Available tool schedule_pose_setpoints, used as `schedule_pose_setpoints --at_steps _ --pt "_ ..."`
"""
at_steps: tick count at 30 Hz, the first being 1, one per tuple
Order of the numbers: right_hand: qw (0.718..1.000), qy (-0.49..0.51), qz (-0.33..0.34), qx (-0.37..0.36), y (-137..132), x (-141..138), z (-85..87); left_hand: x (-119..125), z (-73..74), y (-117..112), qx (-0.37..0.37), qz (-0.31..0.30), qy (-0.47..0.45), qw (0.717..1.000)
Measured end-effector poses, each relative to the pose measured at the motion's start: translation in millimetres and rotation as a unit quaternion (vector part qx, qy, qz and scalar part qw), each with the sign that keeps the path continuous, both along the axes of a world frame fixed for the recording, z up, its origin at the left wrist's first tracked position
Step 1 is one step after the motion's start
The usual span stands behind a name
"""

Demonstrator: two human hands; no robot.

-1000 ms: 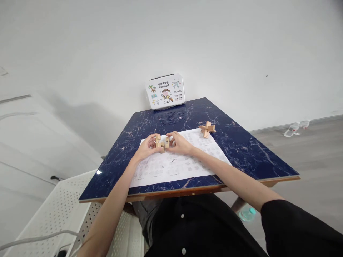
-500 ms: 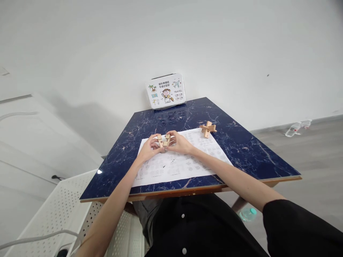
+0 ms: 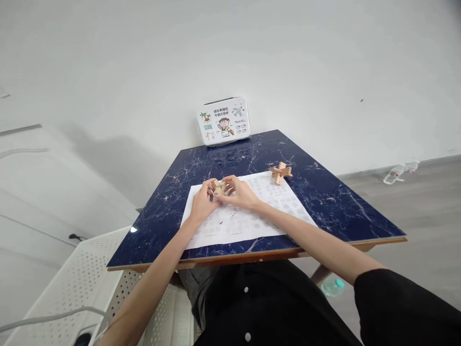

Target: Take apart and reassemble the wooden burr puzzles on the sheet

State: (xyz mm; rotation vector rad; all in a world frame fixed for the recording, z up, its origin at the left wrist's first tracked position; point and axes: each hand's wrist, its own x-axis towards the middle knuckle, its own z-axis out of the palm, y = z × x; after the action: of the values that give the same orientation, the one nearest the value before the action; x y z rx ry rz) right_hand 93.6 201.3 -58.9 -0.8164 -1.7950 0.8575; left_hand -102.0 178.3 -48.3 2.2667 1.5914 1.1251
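Observation:
Both of my hands meet over a white printed sheet (image 3: 248, 218) on a dark blue marbled table (image 3: 324, 202). Between them is a small wooden interlocking puzzle (image 3: 218, 186), mostly covered by fingers. My left hand (image 3: 202, 202) grips it from the left with curled fingers. From the right, my right hand (image 3: 240, 192) pinches it with its fingertips. A second wooden puzzle (image 3: 280, 172), cross-shaped and assembled, lies on the sheet's far right corner, apart from both hands.
A white tin box (image 3: 223, 120) with cartoon travel pictures leans against the wall at the table's far edge. A white perforated cart (image 3: 90, 283) stands at the lower left. Plastic bottles lie on the floor: one (image 3: 398, 172) by the right wall, one (image 3: 332, 287) under the table.
The hands have closed in tighter around the wooden puzzle, turning it, and less of it shows now. The view has shifted slightly.

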Motion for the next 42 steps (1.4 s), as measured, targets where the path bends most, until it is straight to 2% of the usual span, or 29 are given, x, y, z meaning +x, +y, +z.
schedule_pose_setpoints --at_steps 8,15,26,32,35,38,42 --pt "1.000 0.007 -0.006 -0.018 0.3 0.0 -0.5 1.5 -0.2 -3.3 0.004 0.005 0.035 0.999" --pt "0.999 0.029 0.018 -0.039 -0.2 3.9 3.5 -1.4 -1.7 -1.0 0.014 -0.012 0.038 0.999" --pt "1.000 -0.030 0.001 0.001 -1.8 9.4 9.0 1.6 4.5 -5.7 0.005 -0.031 0.060 0.998" --pt "1.000 -0.023 0.006 -0.001 -3.8 9.2 9.8 3.1 3.4 -5.8 0.004 -0.049 0.015 0.999" --pt "1.000 -0.016 -0.011 -0.005 -2.5 8.3 8.3 6.7 5.1 -5.8 -0.012 -0.064 -0.042 0.997" --pt "1.000 -0.001 -0.025 -0.009 2.1 8.1 5.6 10.2 7.7 -4.4 -0.061 -0.080 -0.127 0.987" --pt "0.999 0.023 0.026 0.000 9.3 10.1 3.3 10.0 10.3 -1.2 -0.146 -0.104 -0.232 0.956"
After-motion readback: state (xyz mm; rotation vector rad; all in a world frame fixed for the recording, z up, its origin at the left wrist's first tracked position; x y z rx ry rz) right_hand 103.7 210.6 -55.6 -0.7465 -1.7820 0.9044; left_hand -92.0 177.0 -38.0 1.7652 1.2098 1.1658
